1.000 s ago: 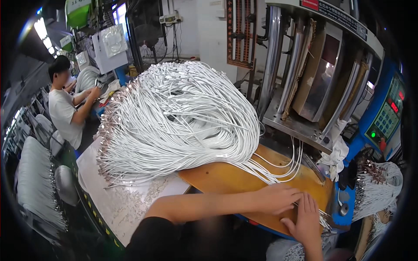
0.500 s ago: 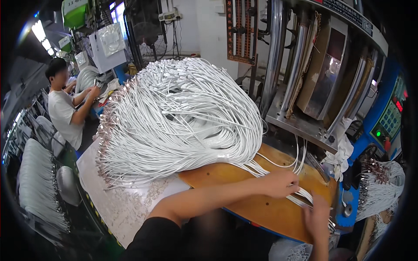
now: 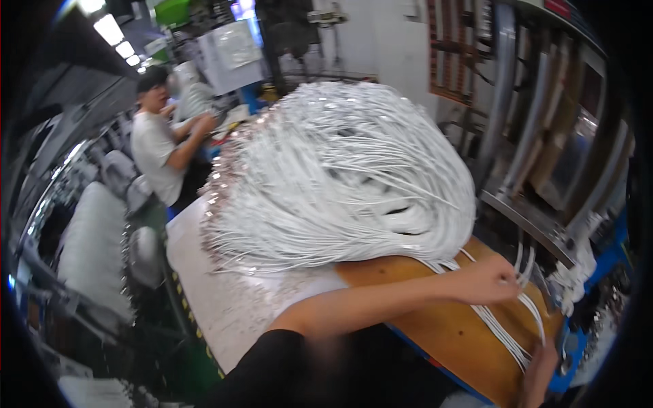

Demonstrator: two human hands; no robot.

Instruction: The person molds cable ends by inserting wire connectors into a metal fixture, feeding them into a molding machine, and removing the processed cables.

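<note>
Head view: left hand point(image 3: 486, 280) fingers pinch white cables point(image 3: 507, 333); right hand's point(image 3: 537, 370) grip unclear.

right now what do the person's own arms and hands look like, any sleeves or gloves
Both are bare, with no gloves, rings or watch visible. The left hand ends a bare forearm running back to a short black sleeve at the upper arm. Only the right hand and wrist show, uncovered.

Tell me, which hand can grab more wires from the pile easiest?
Left, probably. The left hand pinches the wires right beside the pile. The right hand is lower, at the table edge, farther from it.
</note>
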